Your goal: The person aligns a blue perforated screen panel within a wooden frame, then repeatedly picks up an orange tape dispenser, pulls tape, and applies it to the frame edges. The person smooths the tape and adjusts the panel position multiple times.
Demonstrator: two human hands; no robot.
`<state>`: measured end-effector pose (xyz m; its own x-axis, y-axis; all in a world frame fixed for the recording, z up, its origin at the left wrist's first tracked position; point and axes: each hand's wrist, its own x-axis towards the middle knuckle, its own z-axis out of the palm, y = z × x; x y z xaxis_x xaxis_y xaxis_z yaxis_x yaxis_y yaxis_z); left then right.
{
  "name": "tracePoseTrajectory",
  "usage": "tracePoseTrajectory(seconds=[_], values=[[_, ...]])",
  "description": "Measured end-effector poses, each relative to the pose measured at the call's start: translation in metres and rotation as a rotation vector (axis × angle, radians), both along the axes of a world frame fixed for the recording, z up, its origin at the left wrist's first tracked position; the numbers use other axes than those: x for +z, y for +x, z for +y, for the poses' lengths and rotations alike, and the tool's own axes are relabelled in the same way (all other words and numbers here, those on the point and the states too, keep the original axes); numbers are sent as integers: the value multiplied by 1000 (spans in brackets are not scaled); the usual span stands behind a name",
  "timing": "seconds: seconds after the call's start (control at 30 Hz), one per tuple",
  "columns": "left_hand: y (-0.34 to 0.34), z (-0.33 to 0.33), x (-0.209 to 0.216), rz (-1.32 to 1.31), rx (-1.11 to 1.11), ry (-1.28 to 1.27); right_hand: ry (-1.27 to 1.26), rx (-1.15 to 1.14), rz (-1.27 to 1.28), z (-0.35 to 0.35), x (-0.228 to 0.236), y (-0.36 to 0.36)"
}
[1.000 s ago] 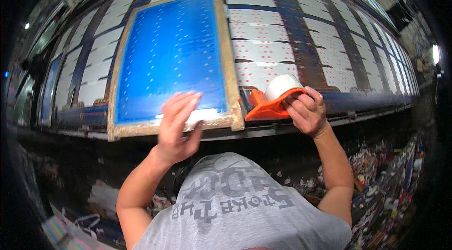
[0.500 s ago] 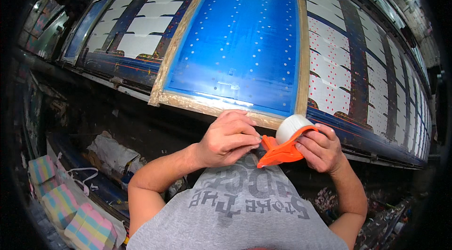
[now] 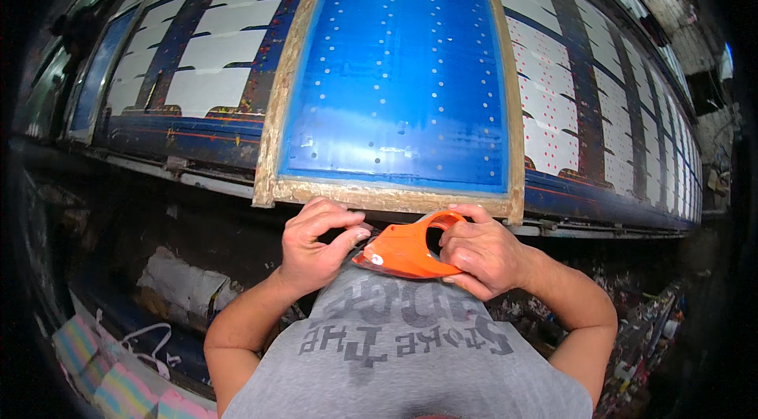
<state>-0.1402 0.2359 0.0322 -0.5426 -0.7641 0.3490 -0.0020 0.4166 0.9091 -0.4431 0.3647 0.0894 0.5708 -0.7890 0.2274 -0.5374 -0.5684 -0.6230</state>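
Observation:
My right hand (image 3: 483, 251) is wrapped round the handle of an orange tape dispenser (image 3: 407, 249), held in front of my chest just off the near edge of a screen-printing frame. The tape roll is hidden in this view. My left hand (image 3: 320, 241) is closed in a pinch at the dispenser's front end; what lies between thumb and finger is too thin and dark to make out. The frame's worn wooden border (image 3: 387, 195) surrounds a glossy blue screen (image 3: 403, 79) with rows of pale dots.
The frame lies on a long printing table (image 3: 189, 131). White cut panels (image 3: 217, 63) lie left of it, and panels with red dots (image 3: 545, 95) lie right. Low at the left are pastel striped stacks (image 3: 122, 391) and a crumpled white sheet (image 3: 178, 281). Scraps (image 3: 624, 372) litter the lower right.
The dispenser has turned over in my right hand and moved left, so its tape roll no longer shows. My left hand has shifted left, still pinching at its front end. The view has shifted slightly.

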Motion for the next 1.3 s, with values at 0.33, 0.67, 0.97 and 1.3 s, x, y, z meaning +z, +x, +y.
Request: tracePoseTrajectory(seconds=[0.33, 0.67, 0.97, 1.3], values=[[13, -27, -17, 32, -116, 210, 125, -174, 2, -6, 16, 30], [-4, -29, -7, 25, -30, 227, 211, -181, 104, -11, 42, -17], [46, -111, -29, -111, 496, 291, 241, -463, 312, 31, 42, -186], [32, -115, -31, -443, 509, 414, 347, -649, 224, 46, 14, -249]])
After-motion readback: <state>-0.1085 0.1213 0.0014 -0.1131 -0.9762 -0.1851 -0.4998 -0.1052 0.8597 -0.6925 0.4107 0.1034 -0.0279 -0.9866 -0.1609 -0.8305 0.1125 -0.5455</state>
